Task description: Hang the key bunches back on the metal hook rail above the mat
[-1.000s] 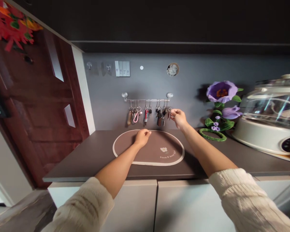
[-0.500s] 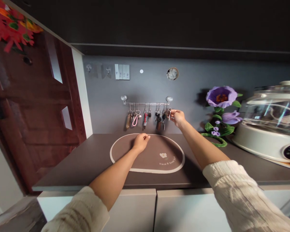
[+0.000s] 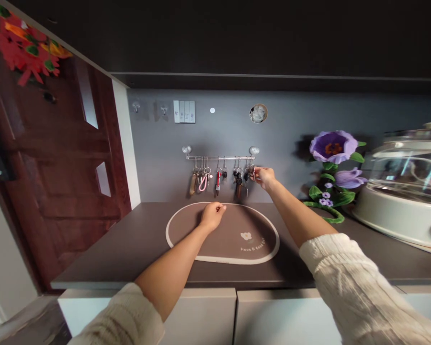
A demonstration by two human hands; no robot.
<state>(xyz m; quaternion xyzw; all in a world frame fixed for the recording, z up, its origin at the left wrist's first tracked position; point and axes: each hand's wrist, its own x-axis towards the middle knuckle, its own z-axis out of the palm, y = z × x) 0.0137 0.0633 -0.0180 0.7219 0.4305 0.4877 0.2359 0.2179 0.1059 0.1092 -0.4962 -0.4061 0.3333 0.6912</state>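
Observation:
A clear rail (image 3: 221,157) is fixed to the grey wall with a suction cup at each end. Several bunches of keys hang from it on hooks, among them one with a pink loop (image 3: 203,182), one with a red piece (image 3: 218,178) and one with a brown tag (image 3: 193,184). At the rail's right end my right hand (image 3: 265,178) pinches a key ring (image 3: 253,172) between thumb and fingers, close beside the hanging keys. My left hand (image 3: 212,214) is curled into a loose fist low over the brown oval mat (image 3: 187,239); nothing shows in it.
A purple knitted flower (image 3: 333,146) and a white appliance with a clear lid (image 3: 398,206) stand at the right. A dark shelf (image 3: 258,43) overhangs the counter (image 3: 122,249). Two small hooks and a round hole (image 3: 258,113) are on the wall. A brown door (image 3: 72,211) is at left.
My right hand has moved slightly left, bringing the key ring closer to the hanging keys at the rail's end. My left hand stays curled over the mat. The view has shifted a little.

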